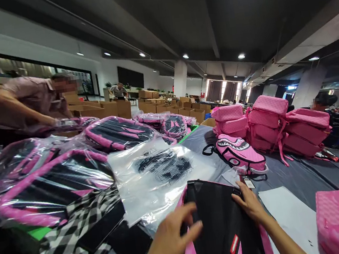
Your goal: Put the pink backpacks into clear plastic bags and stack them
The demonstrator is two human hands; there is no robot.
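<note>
A black and pink backpack (215,217) with a small red label lies in front of me, its black side facing up. My left hand (175,235) is over its left edge, slightly blurred, fingers apart and holding nothing. At the bag's top right corner, the thumb and fingers of my right hand (251,201) are closed on the edge. Just beyond that hand are a hang tag (247,181) and a bit of clear plastic. White plastic bags (134,190) with black print lie flat beyond the backpack, to the left.
Plastic-wrapped pink and black backpacks (120,134) are piled left, beside a black-and-white checked cloth (77,236). A pink shark-mouth bag (241,152) and stacked pink bags (268,123) stand right on the grey table (297,180). A co-worker (27,100) leans over the pile; cardboard boxes fill the background.
</note>
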